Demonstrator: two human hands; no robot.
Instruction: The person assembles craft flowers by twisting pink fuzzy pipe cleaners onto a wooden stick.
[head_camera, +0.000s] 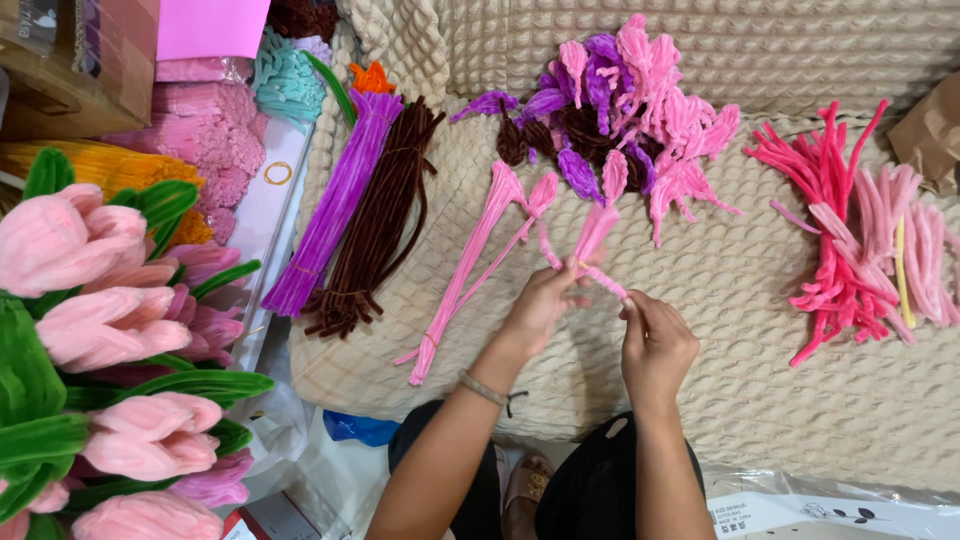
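Cream waffle-textured blanket covers the work surface, everything lies on it. Far left, a big bunch of finished pink tulips with green leaves — many blooms already made. Top centre, a heap of shaped pink and purple petals lies done but unassembled; right, a loose pile of hot-pink and pale pink stems, so plenty of material appears left. Purple bundle and brown bundle lie tied and untouched beside each other. Bound pink bundle sits just left of the hands.

Left hand pinches the base of a small pink petal piece, fingers closed narrow around it. Right hand grips the pink stem end just below, fingers curled tight — looks like mid-twist, one bloom part-built, I judge. Piece is held above the blanket, centre frame. Nothing blocks the hands; petal heap is near, just beyond.
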